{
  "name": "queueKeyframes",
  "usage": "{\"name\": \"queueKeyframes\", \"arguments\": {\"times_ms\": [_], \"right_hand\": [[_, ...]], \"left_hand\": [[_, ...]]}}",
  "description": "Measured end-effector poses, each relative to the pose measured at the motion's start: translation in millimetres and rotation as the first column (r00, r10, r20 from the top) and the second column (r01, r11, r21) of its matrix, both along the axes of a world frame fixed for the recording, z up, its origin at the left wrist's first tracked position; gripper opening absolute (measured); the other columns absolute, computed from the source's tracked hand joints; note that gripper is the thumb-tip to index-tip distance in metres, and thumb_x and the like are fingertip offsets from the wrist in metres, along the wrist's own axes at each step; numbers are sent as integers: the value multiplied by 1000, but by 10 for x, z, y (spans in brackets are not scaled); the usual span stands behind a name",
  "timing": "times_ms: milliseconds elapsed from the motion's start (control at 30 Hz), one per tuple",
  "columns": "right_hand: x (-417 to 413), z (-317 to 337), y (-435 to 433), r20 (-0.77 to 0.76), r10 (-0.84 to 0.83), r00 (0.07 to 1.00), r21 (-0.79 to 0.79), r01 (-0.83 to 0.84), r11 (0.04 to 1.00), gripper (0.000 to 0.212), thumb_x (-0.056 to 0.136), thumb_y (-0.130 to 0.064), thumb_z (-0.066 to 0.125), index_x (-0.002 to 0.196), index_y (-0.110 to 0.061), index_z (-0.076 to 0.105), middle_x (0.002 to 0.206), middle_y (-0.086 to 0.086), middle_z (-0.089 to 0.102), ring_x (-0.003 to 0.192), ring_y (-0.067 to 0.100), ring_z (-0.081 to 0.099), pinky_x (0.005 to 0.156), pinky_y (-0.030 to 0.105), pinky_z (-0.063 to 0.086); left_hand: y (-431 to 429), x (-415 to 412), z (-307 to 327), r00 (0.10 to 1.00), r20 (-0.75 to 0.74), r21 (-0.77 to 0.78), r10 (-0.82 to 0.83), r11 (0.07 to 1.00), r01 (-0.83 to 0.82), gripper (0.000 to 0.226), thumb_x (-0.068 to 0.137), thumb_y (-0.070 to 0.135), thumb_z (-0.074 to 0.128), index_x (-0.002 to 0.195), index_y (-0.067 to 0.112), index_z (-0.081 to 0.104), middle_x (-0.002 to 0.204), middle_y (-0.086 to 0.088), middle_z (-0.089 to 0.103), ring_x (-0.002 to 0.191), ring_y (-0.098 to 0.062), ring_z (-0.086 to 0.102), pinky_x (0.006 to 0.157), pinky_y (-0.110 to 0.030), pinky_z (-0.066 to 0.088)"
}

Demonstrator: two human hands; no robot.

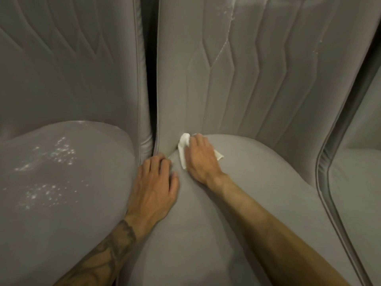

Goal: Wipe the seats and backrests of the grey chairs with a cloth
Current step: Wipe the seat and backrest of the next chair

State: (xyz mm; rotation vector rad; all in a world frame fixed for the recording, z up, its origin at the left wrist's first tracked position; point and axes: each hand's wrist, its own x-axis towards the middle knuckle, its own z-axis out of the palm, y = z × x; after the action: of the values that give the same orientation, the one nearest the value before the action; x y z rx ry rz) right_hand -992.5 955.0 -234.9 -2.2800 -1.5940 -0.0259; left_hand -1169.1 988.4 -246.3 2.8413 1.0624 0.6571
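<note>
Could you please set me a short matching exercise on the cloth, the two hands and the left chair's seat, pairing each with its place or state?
Things:
1. white cloth
2. left hand
3. right hand
4. left chair's seat

Places or states:
A. dotted with white specks
B. rests on the left edge of the middle seat, holding nothing
C. lies at the crease where the middle seat meets its backrest
D. holds the cloth down against the middle seat

Pairs: 1-C, 2-B, 3-D, 4-A.
</note>
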Motion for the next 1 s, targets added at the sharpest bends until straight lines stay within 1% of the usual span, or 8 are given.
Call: {"name": "queueKeyframes", "arguments": {"times_ms": [133, 267, 333, 467, 600, 767, 867, 1000], "right_hand": [[310, 66, -207, -8, 122, 993, -6, -122, 993, 30, 105, -22, 41, 129, -6, 50, 128, 15, 51, 115, 34, 47, 98, 44, 37], [878, 58, -448, 62, -232, 971, -86, 237, 968, 30, 107, -19, 31, 128, -7, 48, 130, 15, 49, 114, 36, 48, 100, 41, 33], [679, 72, -323, 89, -272, 958, -109, 281, 953, 32, 106, -18, 28, 130, -7, 45, 134, 16, 47, 119, 35, 46, 101, 41, 31], [-138, -66, 49, 28, -22, 999, -46, 23, 999, 40, 105, -17, 30, 140, -2, 41, 136, 19, 46, 119, 37, 45, 101, 44, 32], [178, 18, -246, 10, 58, 998, -16, -58, 998, 31, 106, -21, 37, 131, -8, 50, 130, 13, 51, 116, 32, 47, 100, 41, 36], [965, 75, -790, -7, -329, 944, 5, 329, 944, 27, 106, -13, 33, 126, -5, 50, 127, 15, 49, 111, 34, 48, 98, 41, 36], [996, 168, -824, -79, -390, 918, 104, 396, 912, 24, 106, -14, 37, 120, -2, 52, 124, 16, 49, 105, 33, 47, 95, 44, 40], [925, 565, -669, -146, -329, 933, 447, 359, 820, 19, 106, -19, 46, 120, -9, 53, 121, -3, 44, 105, 15, 42, 99, 38, 43]], "left_hand": [[-2, -9, -29, 1000, 27, 3, 8, 1000, -8, 27, 96, 30, 54, 112, 10, 62, 127, -15, 59, 103, -38, 55, 89, -49, 48], [13, 8, -63, 999, 45, 29, 17, 999, -18, 30, 95, 34, 51, 112, 11, 61, 126, -14, 58, 103, -38, 55, 88, -49, 46], [38, 13, -72, 998, 54, 37, 18, 999, -20, 31, 94, 35, 51, 112, 11, 61, 126, -14, 57, 103, -38, 55, 87, -49, 45], [39, 11, -118, 999, 51, 33, 18, 999, -20, 35, 95, 36, 49, 115, 10, 62, 129, -14, 58, 107, -36, 56, 88, -48, 46], [52, 17, -87, 999, 50, 42, 9, 999, -11, 38, 95, 37, 47, 115, 8, 63, 127, -16, 59, 102, -37, 55, 87, -49, 45], [114, 100, 65, 999, 28, 53, -17, 998, 15, 43, 97, 39, 44, 118, 7, 63, 128, -17, 57, 105, -39, 53, 88, -50, 46], [301, 315, 275, 997, 64, 124, -37, 992, 29, 47, 99, 38, 42, 124, 3, 63, 127, -20, 57, 109, -40, 54, 94, -53, 47], [630, 697, 667, 985, 149, 291, -93, 956, 46, 40, 97, 34, 48, 125, 7, 61, 123, -18, 54, 105, -39, 49, 95, -53, 39]]}}
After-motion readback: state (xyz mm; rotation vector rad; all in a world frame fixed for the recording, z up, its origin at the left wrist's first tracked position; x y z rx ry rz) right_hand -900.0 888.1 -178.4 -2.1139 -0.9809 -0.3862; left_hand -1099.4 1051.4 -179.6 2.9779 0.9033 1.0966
